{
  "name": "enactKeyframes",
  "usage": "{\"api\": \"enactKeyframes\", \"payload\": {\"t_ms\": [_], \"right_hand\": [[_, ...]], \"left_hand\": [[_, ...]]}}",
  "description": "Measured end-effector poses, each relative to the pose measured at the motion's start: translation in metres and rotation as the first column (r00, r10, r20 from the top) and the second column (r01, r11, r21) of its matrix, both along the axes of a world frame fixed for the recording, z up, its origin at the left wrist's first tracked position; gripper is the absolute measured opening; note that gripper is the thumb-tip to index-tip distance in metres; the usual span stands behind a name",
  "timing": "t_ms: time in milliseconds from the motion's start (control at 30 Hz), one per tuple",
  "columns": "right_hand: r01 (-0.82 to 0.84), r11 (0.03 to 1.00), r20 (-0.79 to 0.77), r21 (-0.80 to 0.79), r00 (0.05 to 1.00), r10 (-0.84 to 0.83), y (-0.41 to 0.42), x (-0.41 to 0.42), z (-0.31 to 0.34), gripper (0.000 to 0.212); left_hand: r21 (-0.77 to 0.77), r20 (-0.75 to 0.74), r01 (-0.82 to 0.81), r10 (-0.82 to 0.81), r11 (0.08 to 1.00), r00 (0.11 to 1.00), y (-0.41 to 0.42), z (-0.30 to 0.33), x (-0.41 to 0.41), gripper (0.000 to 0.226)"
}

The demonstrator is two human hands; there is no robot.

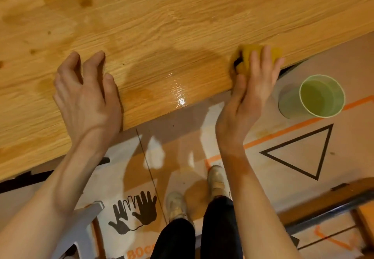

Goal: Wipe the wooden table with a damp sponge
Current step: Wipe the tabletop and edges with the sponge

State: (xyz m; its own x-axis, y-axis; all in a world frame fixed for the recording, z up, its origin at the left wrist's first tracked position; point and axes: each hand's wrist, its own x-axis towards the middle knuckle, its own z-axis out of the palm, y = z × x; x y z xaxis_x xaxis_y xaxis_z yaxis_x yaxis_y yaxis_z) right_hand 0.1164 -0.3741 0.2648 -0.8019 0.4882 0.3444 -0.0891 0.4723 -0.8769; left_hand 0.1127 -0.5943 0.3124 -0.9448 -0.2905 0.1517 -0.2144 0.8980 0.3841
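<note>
Now, line by line:

Table: the wooden table (162,26) with a light oak grain fills the upper part of the view, its near edge running slantwise from lower left to upper right. Darker damp patches mark the far left of the top, and a glossy wet streak (178,95) shines close to the near edge, between the two hands.

Sponge: the yellow sponge (245,56) with a dark underside lies on the table top at its near edge, towards the right.

Right hand: the right hand (253,89) reaches up over the near edge and grips the sponge, fingers curled across its top and thumb against its left side.

Left hand: the left hand (87,97) rests on the table top beside the near edge, well apart from the sponge. It holds nothing; the fingers are loosely bent, their tips touching the wood.

Cup: a pale green paper cup (319,97) stands on the floor just off the table's near edge, to the right of the right hand, with liquid inside.

Floor: brown floor covering (263,129) bears orange tape lines, a black triangle outline (299,151) and black handprint marks (135,212).

Person: dark trousers (202,228) and light shoes (216,180) show below.
</note>
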Motion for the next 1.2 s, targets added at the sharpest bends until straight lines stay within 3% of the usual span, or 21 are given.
{"api": "enactKeyframes", "payload": {"t_ms": [67,100,167,233,333,400,467,567,667,767,833,933,1000,1067,1133,1200], "right_hand": [[0.105,0.975,0.016,-0.197,0.994,-0.104,-0.004,-0.011,0.001,0.042],[0.111,0.971,0.020,-0.213,0.994,-0.109,-0.023,-0.008,0.001,0.043],[0.056,0.993,-0.031,-0.108,0.998,-0.060,-0.076,0.014,-0.002,0.044],[-0.094,0.994,-0.052,0.049,0.994,0.096,-0.113,0.044,-0.006,0.045],[-0.240,0.928,-0.012,0.285,0.967,0.254,-0.081,0.045,-0.015,0.046],[-0.156,0.961,-0.038,0.229,0.985,0.169,-0.041,0.026,-0.014,0.045],[-0.012,0.998,-0.059,0.064,0.998,0.016,-0.020,0.008,-0.012,0.046],[0.023,1.000,-0.041,0.008,0.999,-0.023,-0.065,0.019,-0.007,0.044],[-0.210,0.947,-0.027,0.244,0.974,0.223,-0.124,0.059,-0.010,0.042],[-0.350,0.803,-0.010,0.483,0.914,0.405,-0.094,0.054,-0.011,0.040],[-0.290,0.853,-0.013,0.435,0.945,0.328,-0.051,0.035,-0.006,0.038],[-0.036,0.973,-0.019,0.227,0.999,0.042,-0.016,0.019,0.004,0.036],[-0.064,0.982,0.038,0.180,0.998,0.058,-0.049,0.029,0.011,0.036],[-0.263,0.926,0.071,0.272,0.965,0.253,-0.095,0.051,0.015,0.039],[-0.452,0.788,0.107,0.418,0.886,0.451,-0.117,0.069,0.016,0.040],[-0.541,0.675,0.154,0.501,0.824,0.546,-0.097,0.061,0.020,0.039]], "left_hand": [[-0.007,0.000,-0.007,0.007,1.000,1.000,0.000,-0.001,0.000,0.046],[-0.005,0.002,-0.009,0.009,1.000,1.000,0.001,0.000,0.000,0.045],[-0.001,0.006,-0.017,0.017,1.000,1.000,0.001,0.000,-0.001,0.045],[-0.004,0.007,-0.018,0.018,1.000,1.000,0.002,0.001,0.000,0.045],[0.003,0.008,-0.014,0.014,1.000,1.000,0.002,0.002,0.000,0.045],[0.020,0.008,-0.016,0.016,1.000,1.000,0.002,0.002,0.000,0.045],[0.037,0.004,-0.021,0.021,0.999,1.000,0.002,0.001,0.000,0.045],[0.042,0.000,-0.025,0.025,0.999,1.000,0.002,0.002,0.001,0.045],[0.031,0.008,-0.022,0.022,0.999,1.000,0.002,0.003,0.001,0.045],[0.017,0.018,-0.010,0.010,1.000,1.000,0.001,0.004,0.002,0.045],[0.030,0.007,-0.001,0.000,1.000,1.000,0.001,0.004,0.003,0.044],[0.045,-0.018,-0.012,0.013,0.999,1.000,0.002,0.003,0.004,0.043],[0.067,-0.023,-0.024,0.025,0.997,0.999,0.002,0.004,0.003,0.043],[0.139,-0.028,-0.022,0.026,0.990,0.999,0.000,0.007,0.001,0.043],[0.212,-0.035,0.013,-0.006,0.977,0.999,-0.008,0.010,0.001,0.041],[0.190,-0.045,0.073,-0.065,0.979,0.997,-0.026,0.013,0.006,0.040]]}}
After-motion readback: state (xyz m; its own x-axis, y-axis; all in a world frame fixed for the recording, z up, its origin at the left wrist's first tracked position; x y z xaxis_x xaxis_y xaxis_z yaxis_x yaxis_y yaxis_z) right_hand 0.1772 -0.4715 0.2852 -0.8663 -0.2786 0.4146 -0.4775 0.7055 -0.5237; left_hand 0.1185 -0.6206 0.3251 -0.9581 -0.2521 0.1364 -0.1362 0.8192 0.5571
